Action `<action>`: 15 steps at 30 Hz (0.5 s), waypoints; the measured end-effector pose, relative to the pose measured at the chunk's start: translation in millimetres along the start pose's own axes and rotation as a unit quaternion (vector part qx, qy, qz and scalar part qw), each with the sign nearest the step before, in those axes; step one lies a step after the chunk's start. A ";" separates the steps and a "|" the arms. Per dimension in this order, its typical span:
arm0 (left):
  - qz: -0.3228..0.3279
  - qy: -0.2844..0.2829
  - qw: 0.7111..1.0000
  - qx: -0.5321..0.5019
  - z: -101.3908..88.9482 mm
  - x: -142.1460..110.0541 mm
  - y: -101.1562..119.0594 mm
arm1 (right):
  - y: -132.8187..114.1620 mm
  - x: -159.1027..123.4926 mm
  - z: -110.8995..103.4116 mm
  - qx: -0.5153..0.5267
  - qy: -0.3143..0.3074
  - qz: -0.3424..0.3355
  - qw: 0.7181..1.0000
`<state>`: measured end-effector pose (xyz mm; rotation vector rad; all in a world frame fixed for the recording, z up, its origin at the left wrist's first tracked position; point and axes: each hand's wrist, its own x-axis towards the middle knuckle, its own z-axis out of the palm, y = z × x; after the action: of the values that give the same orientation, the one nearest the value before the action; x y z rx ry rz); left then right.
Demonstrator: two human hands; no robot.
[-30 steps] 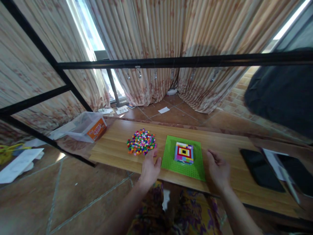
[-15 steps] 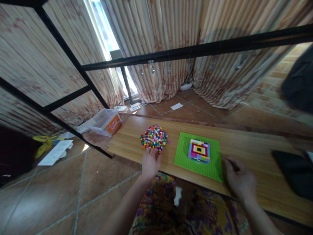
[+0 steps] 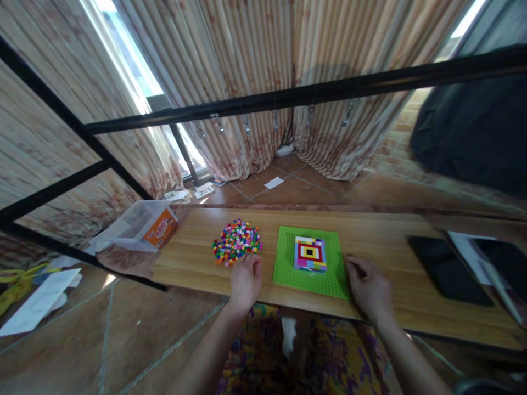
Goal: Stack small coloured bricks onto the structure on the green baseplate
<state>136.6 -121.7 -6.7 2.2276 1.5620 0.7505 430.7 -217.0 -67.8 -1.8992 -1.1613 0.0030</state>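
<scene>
A heap of tiny multicoloured bricks lies on the wooden table. My left hand is at the heap's near right edge, its fingertips drawn together in a pinch; whatever is between them is too small to make out. To the right lies a green baseplate. On it stands a square block built of bricks, its top showing yellow, red and white rings around a black centre. Beside the baseplate's right edge my right hand rests on the table, fingers curled, with nothing visible in them.
A clear plastic box with an orange label is off the table's left end. A black tablet-like slab, white paper and another dark device lie at the right. A black metal bar crosses beyond the table.
The view has swung to the right, so the table's things appear further left. My left fingers have pulled together and shifted to the right along the heap's edge. My right hand remains beside the baseplate.
</scene>
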 end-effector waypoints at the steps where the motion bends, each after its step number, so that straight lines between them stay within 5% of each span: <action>1: 0.020 -0.007 0.999 -0.027 2.7 5.9 10.0 | -0.5 0.2 0.4 0.000 0.000 -0.002 1.000; 8: 0.149 -0.062 0.981 -0.111 34.0 55.8 83.7 | -3.3 0.7 0.8 0.014 0.003 -0.002 1.000; 15: 0.163 -0.068 0.982 -0.065 60.5 73.7 94.2 | -7.3 0.4 1.1 0.025 0.001 0.016 1.000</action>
<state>263.7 -83.6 11.9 2.4092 1.0660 0.7443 425.3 -214.7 -63.4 -1.8727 -1.1180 0.0477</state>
